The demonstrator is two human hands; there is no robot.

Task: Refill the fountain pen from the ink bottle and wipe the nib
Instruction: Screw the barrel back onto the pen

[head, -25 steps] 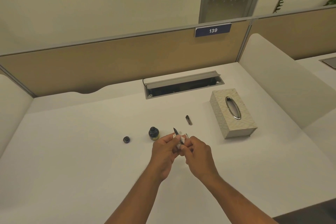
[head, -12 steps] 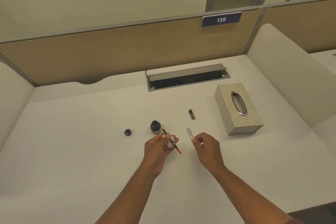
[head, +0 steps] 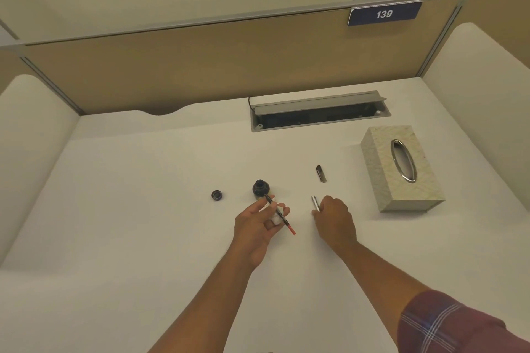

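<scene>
- A person's left hand (head: 259, 223) holds the inner section of a fountain pen (head: 279, 215) over a white counter (head: 143, 223), its grip closed around the thin dark shaft together with a crumpled white tissue (head: 276, 216).
- The pen section slants across the fingers, its dark end pointing toward the ink bottle (head: 260, 188) and its red end (head: 291, 229) sticking out on the near side.
- The open ink bottle stands just beyond the left hand; its cap (head: 217, 195) lies apart to the left.
- The right hand (head: 334, 218) rests knuckles-up on the counter, fingertips at a silver pen barrel (head: 315, 202); whether its grip has closed on the barrel cannot be told.
- A dark pen cap (head: 321, 173) lies farther back, between the barrel and a pale tissue box (head: 401, 180) at the right.
- Behind them an open cable tray (head: 318, 112) is set into the counter, below a divider bearing a plate numbered 139 (head: 384, 14).
</scene>
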